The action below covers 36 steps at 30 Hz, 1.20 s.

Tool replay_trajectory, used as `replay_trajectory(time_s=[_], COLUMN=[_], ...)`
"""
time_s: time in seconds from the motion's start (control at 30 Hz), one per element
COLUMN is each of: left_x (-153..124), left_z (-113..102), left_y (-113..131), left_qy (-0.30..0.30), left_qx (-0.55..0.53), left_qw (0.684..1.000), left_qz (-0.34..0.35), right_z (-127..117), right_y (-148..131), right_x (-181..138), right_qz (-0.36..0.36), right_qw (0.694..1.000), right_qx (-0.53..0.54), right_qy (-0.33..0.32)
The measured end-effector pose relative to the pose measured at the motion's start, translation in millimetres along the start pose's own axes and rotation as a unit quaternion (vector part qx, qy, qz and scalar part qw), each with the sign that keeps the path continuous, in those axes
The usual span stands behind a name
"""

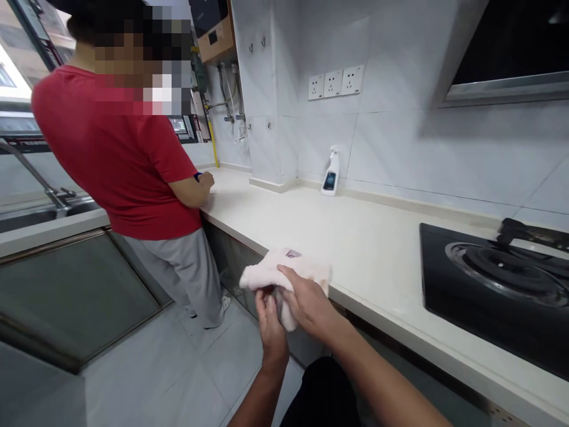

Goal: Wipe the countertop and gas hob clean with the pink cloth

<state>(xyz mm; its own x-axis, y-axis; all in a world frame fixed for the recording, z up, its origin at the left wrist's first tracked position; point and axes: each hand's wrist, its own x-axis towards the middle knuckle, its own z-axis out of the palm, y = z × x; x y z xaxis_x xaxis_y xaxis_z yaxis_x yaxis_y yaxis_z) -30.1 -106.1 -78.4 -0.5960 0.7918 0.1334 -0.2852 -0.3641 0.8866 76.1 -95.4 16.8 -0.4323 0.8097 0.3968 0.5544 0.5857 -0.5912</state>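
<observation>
A pale pink folded cloth [271,276] hangs just off the front edge of the cream countertop [284,231], held out in front of me. My right hand [306,299] lies over the top of the cloth, its fingers pressing down on it. Below, my left hand [270,329] pinches the cloth's underside with its fingers. A small dark patch shows in a fold near the cloth's top edge, too small to identify.
A person in a red shirt [115,154] stands at the counter to the left, beside a sink faucet [40,172]. A white spray bottle [331,175] stands against the tiled wall, below triple wall sockets [335,82]. A black gas hob [498,279] sits on the counter at right, beneath a range hood [507,53].
</observation>
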Motion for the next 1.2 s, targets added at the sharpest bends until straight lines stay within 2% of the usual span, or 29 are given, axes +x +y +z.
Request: replay_trajectory(time_s=[0.1, 0.17, 0.23, 0.3, 0.4, 0.47, 0.53, 0.6, 0.7, 0.77, 0.83, 0.93, 1.0, 1.1, 1.2], left_x=[12.1, 22.2, 31.8, 40.3, 51.6, 57.7, 61.4, 62.1, 62.0, 66.3, 76.7, 100.6, 114.9, 122.4, 113.3], left_z=[-7.8, -1.2, 11.9, 26.3, 41.8, 46.3, 46.7, 43.3, 30.2, 17.4, 4.4, -9.3, -14.1, -19.1, -26.6], left_y=[17.7, 28.6, 35.7, 37.1, 29.0, 19.5, 9.6, 0.7, -9.9, -14.4, -15.0, -6.5, 3.1, 14.1, 14.3], left_qy=[-0.028, -0.064, -0.116, -0.168, -0.217, -0.238, -0.256, -0.261, -0.241, -0.222, -0.19, -0.103, -0.056, -0.046, -0.055], left_qx=[0.1, 0.163, 0.212, 0.261, 0.335, 0.369, 0.392, 0.395, 0.369, 0.342, 0.309, 0.259, 0.232, 0.213, 0.21], left_qw=[0.99, 0.971, 0.946, 0.919, 0.885, 0.867, 0.849, 0.842, 0.851, 0.865, 0.889, 0.926, 0.937, 0.939, 0.941], left_qz=[0.097, 0.163, 0.216, 0.243, 0.24, 0.236, 0.245, 0.26, 0.286, 0.292, 0.28, 0.254, 0.253, 0.266, 0.261], right_z=[-5.8, -17.8, -36.8, -59.9, -88.5, -93.9, -85.4, -66.3, -33.5, -18.0, -9.4, -1.1, 7.9, 28.4, 48.7], right_y=[-13.3, -5.9, 12.6, 36.0, 64.0, 71.1, 68.5, 59.8, 45.5, 39.7, 37.5, 37.0, 35.8, 29.6, 20.4], right_x=[21.5, 37.4, 49.6, 54.3, 47.9, 40.6, 36.2, 36.3, 40.8, 45.0, 51.6, 70.9, 90.2, 122.1, 147.9], right_qz=[0.034, 0.082, 0.136, 0.184, 0.248, 0.244, 0.192, 0.132, 0.09, 0.087, 0.09, 0.088, 0.081, 0.065, 0.06], right_qw=[0.987, 0.976, 0.969, 0.971, 0.958, 0.942, 0.944, 0.95, 0.942, 0.929, 0.919, 0.916, 0.92, 0.926, 0.933], right_qx=[0.159, 0.198, 0.193, 0.127, -0.077, -0.188, -0.247, -0.279, -0.32, -0.346, -0.366, -0.363, -0.353, -0.342, -0.334], right_qy=[0.012, 0.043, 0.068, 0.087, 0.119, 0.131, 0.108, 0.049, -0.057, -0.096, -0.116, -0.144, -0.152, -0.145, -0.12])
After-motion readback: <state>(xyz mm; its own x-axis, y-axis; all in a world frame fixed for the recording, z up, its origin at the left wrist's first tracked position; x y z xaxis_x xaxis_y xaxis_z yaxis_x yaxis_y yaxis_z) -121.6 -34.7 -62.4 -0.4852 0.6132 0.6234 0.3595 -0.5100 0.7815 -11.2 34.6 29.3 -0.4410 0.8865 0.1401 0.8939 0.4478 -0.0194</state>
